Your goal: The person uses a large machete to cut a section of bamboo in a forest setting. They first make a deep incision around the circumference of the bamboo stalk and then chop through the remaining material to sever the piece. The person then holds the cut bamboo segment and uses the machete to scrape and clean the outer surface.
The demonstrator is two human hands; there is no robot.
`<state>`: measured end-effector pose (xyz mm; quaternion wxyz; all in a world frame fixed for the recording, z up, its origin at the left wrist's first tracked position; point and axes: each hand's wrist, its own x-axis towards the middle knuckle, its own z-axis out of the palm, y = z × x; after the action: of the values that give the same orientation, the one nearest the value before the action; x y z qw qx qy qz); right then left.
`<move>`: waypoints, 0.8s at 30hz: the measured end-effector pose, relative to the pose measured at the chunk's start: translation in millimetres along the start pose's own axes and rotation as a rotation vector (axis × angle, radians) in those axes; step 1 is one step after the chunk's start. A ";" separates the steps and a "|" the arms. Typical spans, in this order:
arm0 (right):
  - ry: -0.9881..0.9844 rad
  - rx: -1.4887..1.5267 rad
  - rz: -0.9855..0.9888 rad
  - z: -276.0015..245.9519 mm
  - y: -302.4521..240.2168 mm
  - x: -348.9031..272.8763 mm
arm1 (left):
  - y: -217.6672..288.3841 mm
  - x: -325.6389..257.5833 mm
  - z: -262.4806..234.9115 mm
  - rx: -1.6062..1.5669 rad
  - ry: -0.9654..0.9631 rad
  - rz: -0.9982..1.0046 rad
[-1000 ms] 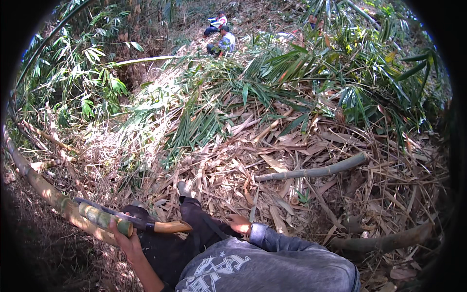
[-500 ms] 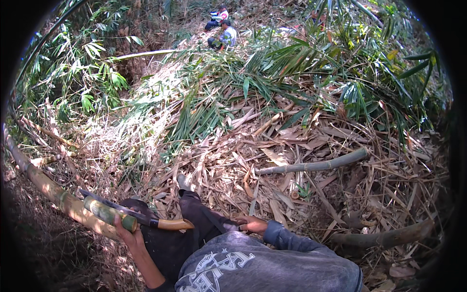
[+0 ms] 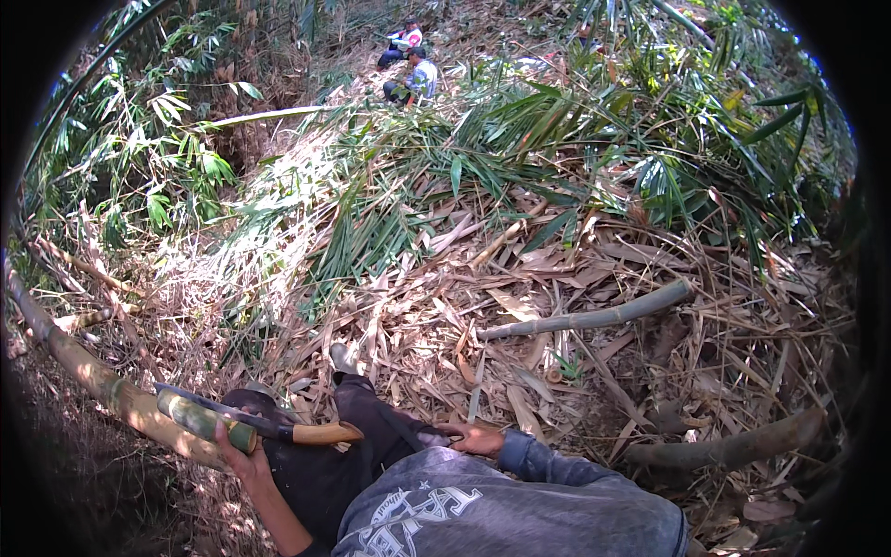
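My left hand [image 3: 238, 457] is wrapped round a short, thick green-yellow bamboo piece [image 3: 200, 420], its cut end facing me. Right along the far side of that piece lies a machete; its dark blade [image 3: 264, 424] points left, and its curved light wooden handle [image 3: 327, 433] crosses my dark-trousered leg, with no hand on it. Whether the blade touches the bamboo piece I cannot tell. My right hand [image 3: 478, 439] rests on my other leg, fingers stretched out and holding nothing visible.
A long bamboo pole [image 3: 116, 395] runs in from the left, under the held piece. Cut bamboo lengths [image 3: 594, 318] lie on dry leaf litter to the right, another [image 3: 733, 447] nearer. Beyond are a heap of green bamboo leaves [image 3: 445, 148] and seated people [image 3: 418, 79].
My view has shifted slightly, so the whole scene sits a little further left. Both hands, the bamboo piece and the machete keep nearly the same places on and beside my legs.
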<state>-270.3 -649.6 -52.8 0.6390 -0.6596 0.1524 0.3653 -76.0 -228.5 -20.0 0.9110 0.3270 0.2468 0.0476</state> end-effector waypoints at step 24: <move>-0.043 0.520 -0.095 -0.8 19.5 -1.7 | -7.6 2.6 -3.7 -0.043 -0.178 0.015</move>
<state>-284.3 -653.5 -66.1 0.8065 -0.4717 0.1963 0.2975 -76.1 -231.6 -28.2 0.9358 0.3120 0.1615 0.0303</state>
